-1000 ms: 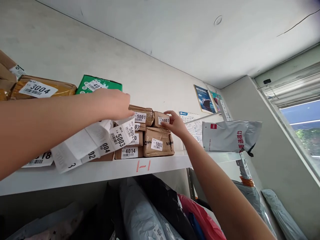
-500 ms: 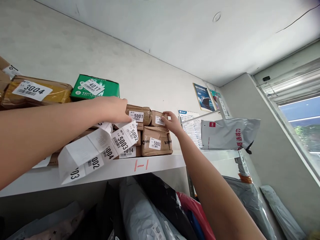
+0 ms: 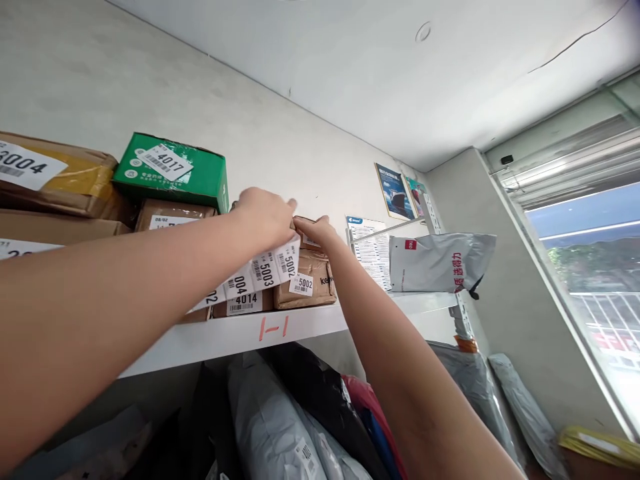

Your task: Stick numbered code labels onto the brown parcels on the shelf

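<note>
On the high white shelf (image 3: 225, 337), at the far left, lies a brown taped parcel (image 3: 75, 183) whose white label reads 3004. Right of it, a green box (image 3: 200, 183) labelled 4017 sits on a brown carton (image 3: 170, 215) with a label dated 08/02.

Next comes the left hand (image 3: 265, 215), reaching up from the near left. Its fingers are drawn together on the upper end of a strip of labels (image 3: 260, 272). The strip droops down to the left, and its barcoded stickers read 5002, 5003 and 004. Behind the strip, a low carton (image 3: 243, 303) shows 4014. Red marks on the shelf's front edge read 1-1.

Just right of the left hand, the right hand (image 3: 317, 230) lies on a small brown box (image 3: 309, 241) at the top of the stack. Its fingertips are hidden behind the left hand, so I cannot tell whether it clamps the box. Beneath that box, a taped carton (image 3: 315, 280) bears 5002 and printed letters starting "ke".

Farther right on the shelf lies a grey mailer bag (image 3: 440, 261) with a red logo and red Chinese characters. Under the shelf, grey, black and red bags (image 3: 280, 420) are packed together.
</note>
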The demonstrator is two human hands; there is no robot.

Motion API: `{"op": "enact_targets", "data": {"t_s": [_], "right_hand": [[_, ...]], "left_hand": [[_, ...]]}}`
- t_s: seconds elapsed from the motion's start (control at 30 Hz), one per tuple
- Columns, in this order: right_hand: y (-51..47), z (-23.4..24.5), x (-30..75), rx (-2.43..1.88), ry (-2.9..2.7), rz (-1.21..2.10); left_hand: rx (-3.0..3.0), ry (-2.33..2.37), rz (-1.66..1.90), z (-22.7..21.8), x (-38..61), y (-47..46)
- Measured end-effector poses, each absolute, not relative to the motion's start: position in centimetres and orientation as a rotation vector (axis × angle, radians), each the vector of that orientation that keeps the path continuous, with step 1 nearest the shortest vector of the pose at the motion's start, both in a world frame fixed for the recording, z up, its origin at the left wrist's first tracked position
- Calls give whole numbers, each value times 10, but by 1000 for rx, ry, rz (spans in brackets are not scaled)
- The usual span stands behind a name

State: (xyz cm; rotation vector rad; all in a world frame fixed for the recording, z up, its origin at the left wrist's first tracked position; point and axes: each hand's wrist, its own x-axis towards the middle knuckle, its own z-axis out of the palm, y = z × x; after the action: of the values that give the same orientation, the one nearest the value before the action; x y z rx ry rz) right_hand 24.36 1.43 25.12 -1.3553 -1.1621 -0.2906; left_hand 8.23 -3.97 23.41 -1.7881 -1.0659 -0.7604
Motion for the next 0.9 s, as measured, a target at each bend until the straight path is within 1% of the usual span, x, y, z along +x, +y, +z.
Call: {"op": "enact_targets", "data": {"t_s": [0.1, 0.2, 0.3, 0.37, 0.43, 0.5, 0.6, 0.67, 0.7, 0.83, 0.9], "right_hand": [[16, 248, 248, -1268, -1124, -351], [10, 232, 260, -1007, -999, -520], [-1, 202, 277, -738, -886, -931], [-7, 179, 287, -644, -838, -1205], [-10, 159, 293, -568, -817, -1362], [-11, 145, 295, -499, -844, -1363], [-13, 137, 294, -529, -843, -1109], [-15, 135, 295, -591, -782, -1034], [-16, 134, 297, -616, -768, -1089], [-12, 125, 319, -686, -857, -1555], [-6, 116, 334, -777, -942, -1654]], "left_hand": [[-1763, -1079, -640, 235, 94, -39], [-1768, -1096, -656, 235, 97, -36], [-1781, -1071, -695, 233, 94, -35], [-1809, -1071, -705, 233, 91, -35], [-1840, -1072, -714, 234, 89, -36], [-1855, -1058, -741, 235, 87, -36], [-1871, -1040, -784, 238, 86, -33], [-1883, -1034, -793, 239, 85, -31], [-1888, -1032, -793, 239, 85, -29], [-1882, -1039, -776, 237, 84, -27], [-1878, -1048, -767, 236, 83, -27]]}}
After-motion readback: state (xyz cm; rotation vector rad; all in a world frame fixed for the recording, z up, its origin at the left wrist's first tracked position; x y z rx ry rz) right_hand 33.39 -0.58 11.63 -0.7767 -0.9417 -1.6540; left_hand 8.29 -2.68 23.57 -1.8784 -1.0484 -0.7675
